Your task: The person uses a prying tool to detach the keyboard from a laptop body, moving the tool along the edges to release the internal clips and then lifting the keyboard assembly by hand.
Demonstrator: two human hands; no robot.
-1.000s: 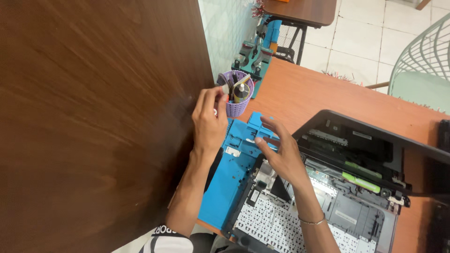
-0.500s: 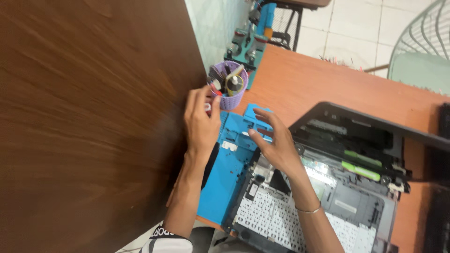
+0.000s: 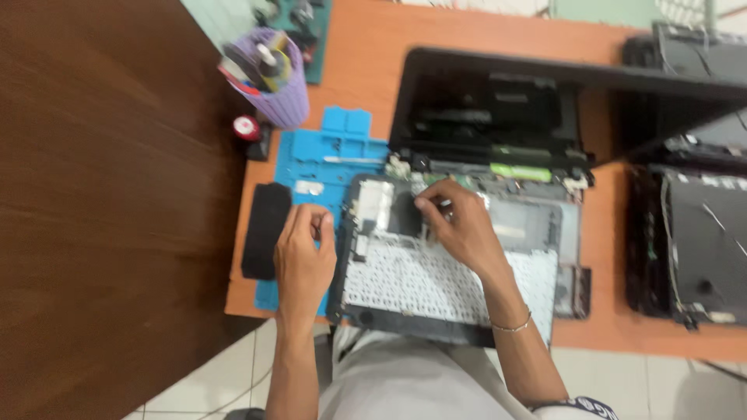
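Right hand [image 3: 459, 225] pinches inside opened laptop base [image 3: 436, 272], long axis lying left-right.

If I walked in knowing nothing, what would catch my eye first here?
Probably the opened laptop in the middle of the orange table, its insides bared, with the right hand on its upper part. Left of it lies a bright blue mat under the left hand, and a purple cup of tools stands behind.
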